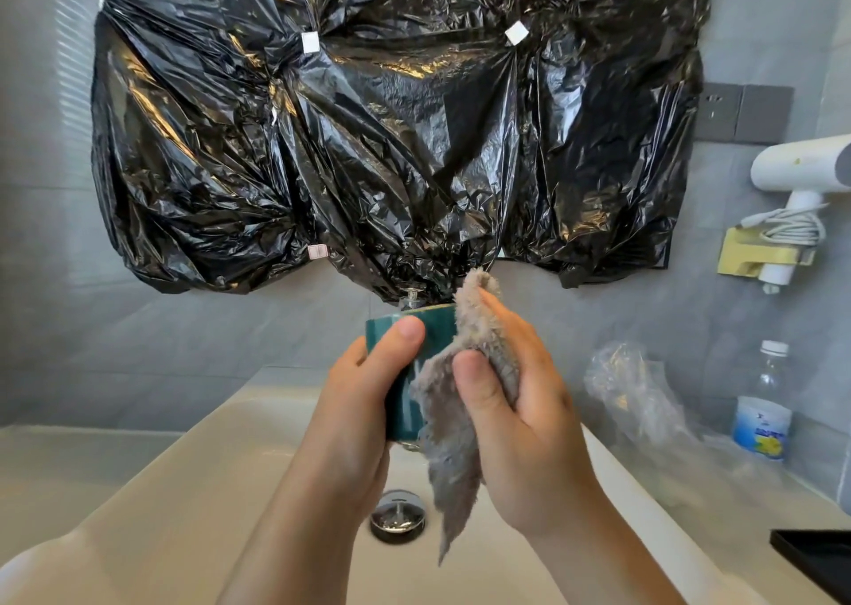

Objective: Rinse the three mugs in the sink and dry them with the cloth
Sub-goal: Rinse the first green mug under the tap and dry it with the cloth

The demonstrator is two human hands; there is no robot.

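The person holds a dark green mug (404, 392) up over the middle of the white sink (207, 466), straight above the chrome drain (398, 515), which sits at six o'clock from it. The left hand (354, 411) grips the mug from the nine o'clock side. Its thumb lies across the near wall just under the rim, and the rest of its fingers (405, 333) curl round the far side, out of my sight. The right hand (525, 425) comes in from three o'clock with a fluffy grey cloth (453, 466) bunched in it. Its fingers (474, 374) are curled, thumb in front and the others behind, and they pinch the cloth against the mug's side. One corner of the cloth sticks up past the rim at twelve o'clock. A long tail hangs down towards the drain without touching the basin.

Just behind the mug the top of the tap (411, 298) peeks out. Above it, crinkled black plastic sheeting (368, 121) is taped over the wall. At three o'clock from the mug, a crumpled clear plastic bag (631, 383) and a water bottle (762, 406) stand on the grey desk (718, 480). At two o'clock a white hair dryer (801, 167) hangs in a gold wall holder (755, 250). Grey wall sockets (741, 111) sit above that. A black tray (815, 558) shows at five o'clock.
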